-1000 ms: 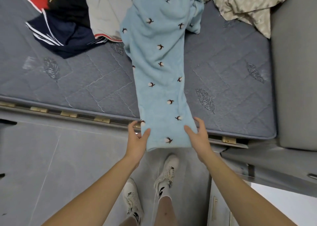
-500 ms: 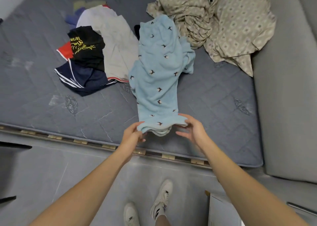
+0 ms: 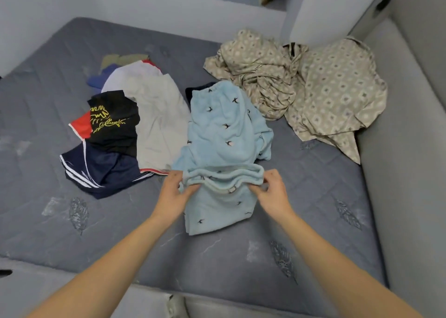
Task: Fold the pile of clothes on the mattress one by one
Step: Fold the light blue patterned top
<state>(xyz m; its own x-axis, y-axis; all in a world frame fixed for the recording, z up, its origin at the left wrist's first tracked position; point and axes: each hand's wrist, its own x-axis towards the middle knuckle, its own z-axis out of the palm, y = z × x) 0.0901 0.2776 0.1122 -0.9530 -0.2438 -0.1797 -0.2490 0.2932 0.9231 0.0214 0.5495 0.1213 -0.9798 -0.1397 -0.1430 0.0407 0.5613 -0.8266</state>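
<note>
Light blue fleece trousers (image 3: 223, 134) with small dark bird prints lie along the middle of the grey quilted mattress (image 3: 313, 221). Their leg ends are doubled back over the lower part, forming a fold near me. My left hand (image 3: 175, 194) pinches the left side of the folded hem and my right hand (image 3: 271, 193) pinches the right side. To the left lies a pile: a pale grey garment (image 3: 156, 115), a black shirt with yellow print (image 3: 113, 122) and navy shorts with white stripes (image 3: 96, 170).
A crumpled beige patterned sheet (image 3: 313, 88) covers the far right of the mattress. A grey padded wall (image 3: 410, 173) runs along the right side. More small garments (image 3: 115, 64) poke out behind the pile. The mattress's near edge is at the bottom.
Both hands carried the trouser leg ends from the mattress's near edge up and away, doubling the legs over. The view tilted up from the floor to the whole mattress.
</note>
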